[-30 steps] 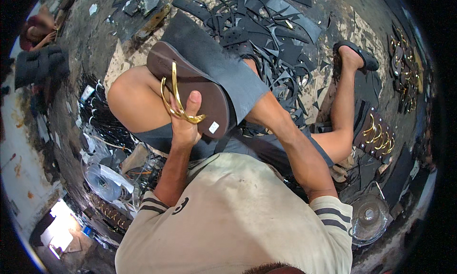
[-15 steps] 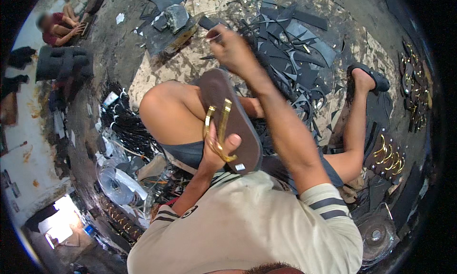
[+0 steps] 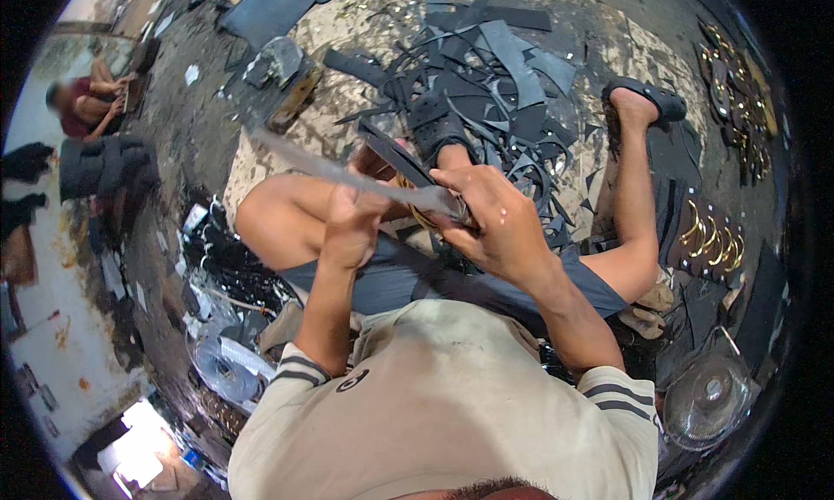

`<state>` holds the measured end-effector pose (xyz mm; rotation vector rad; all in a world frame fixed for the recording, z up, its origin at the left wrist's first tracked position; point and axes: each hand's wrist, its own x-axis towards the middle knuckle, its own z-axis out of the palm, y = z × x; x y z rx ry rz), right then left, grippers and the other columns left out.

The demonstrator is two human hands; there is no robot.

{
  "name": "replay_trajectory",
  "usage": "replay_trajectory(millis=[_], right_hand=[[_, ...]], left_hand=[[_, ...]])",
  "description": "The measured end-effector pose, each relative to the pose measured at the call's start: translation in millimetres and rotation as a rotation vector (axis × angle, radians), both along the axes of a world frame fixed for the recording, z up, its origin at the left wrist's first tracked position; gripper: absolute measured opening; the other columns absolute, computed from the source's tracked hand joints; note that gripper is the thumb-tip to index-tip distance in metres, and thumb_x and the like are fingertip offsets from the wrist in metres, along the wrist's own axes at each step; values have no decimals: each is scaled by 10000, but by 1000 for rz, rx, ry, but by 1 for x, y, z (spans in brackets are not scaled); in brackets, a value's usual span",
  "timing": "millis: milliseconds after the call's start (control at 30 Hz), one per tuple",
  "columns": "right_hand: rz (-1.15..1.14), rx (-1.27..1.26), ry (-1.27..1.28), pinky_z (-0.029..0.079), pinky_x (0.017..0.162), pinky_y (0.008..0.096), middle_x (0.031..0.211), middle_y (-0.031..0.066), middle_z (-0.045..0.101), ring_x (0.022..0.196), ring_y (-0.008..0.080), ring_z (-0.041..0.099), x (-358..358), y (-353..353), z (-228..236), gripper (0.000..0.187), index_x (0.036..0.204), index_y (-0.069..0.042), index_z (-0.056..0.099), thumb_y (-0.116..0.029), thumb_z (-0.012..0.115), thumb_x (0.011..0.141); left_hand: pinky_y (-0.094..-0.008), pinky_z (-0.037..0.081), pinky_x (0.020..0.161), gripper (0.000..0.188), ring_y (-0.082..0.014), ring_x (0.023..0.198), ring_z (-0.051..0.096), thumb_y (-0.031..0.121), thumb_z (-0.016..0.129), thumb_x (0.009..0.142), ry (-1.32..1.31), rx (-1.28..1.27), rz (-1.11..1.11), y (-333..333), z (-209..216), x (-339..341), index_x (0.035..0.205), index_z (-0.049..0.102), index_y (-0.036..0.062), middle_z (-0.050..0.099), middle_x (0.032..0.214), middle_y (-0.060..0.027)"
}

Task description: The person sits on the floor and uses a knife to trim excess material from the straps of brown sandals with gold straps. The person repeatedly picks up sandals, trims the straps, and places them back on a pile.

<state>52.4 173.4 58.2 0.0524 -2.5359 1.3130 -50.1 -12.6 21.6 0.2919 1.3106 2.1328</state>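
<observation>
Grasps a gold-strapped sandal (image 3: 398, 155) in the left hand (image 3: 352, 226), tilted over the lap (image 3: 387, 278); clenches the right hand (image 3: 498, 226) on the near end of a blurred grey flat piece (image 3: 334, 170) beside it. Wears a pale shirt (image 3: 452, 396) with a dark round print (image 3: 353, 381). Has brown soles (image 3: 705, 242) with gold straps at right; at left, clear rolled plastic (image 3: 228, 365).

A footwear workshop, with heaped black offcuts (image 3: 514, 66) and gold-strapped sandals (image 3: 719, 85) laid out.

Dark-soled sandal (image 3: 393, 155), held up nearly edge-on, tilted, gold strap (image 3: 420, 218) partly hidden, blurred grey flat strip (image 3: 321, 165) alongside
</observation>
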Motion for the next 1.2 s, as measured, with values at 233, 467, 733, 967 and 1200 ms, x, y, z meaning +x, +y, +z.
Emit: replay_trajectory(millis=[233,467,733,967,1200], right_hand=[[65,4,72,541,798,375,1099,88,597,1005,288,619,7,-16,16,733,1304,-63,519,-43,780,620],[-33,179,258,546,694,347,964,71,631,911,230,620,0,-35,20,457,1208,-3,615,-91,650,760],[-24,274,182,532,650,352,960,59,618,851,247,611,-3,-17,2,524,1145,-57,640,-77,747,633],[22,161,157,511,633,363,899,77,601,791,267,591,-5,0,3,536,1076,-73,643,-75,807,566],[14,-497,-304,488,789,319,915,75,649,865,194,617,6,12,-4,369,1170,-66,625,-131,744,826]], left_hand=[[-392,437,1052,749,-258,1187,573,104,758,787,114,-84,98,2,18,18,1409,359,-14,555,1281,-150],[-409,470,1023,725,-252,1153,576,101,754,789,13,56,165,6,6,24,1394,372,-18,559,1266,-160],[-406,489,992,622,-247,1124,595,84,714,830,-41,20,296,15,0,22,1361,403,0,568,1231,-153],[-405,512,936,581,-245,1044,610,265,721,874,-59,57,312,18,-13,26,1328,446,30,596,1115,-118],[-330,603,682,356,-203,726,689,311,697,901,-224,12,123,21,16,12,1015,611,-16,687,872,-138]])
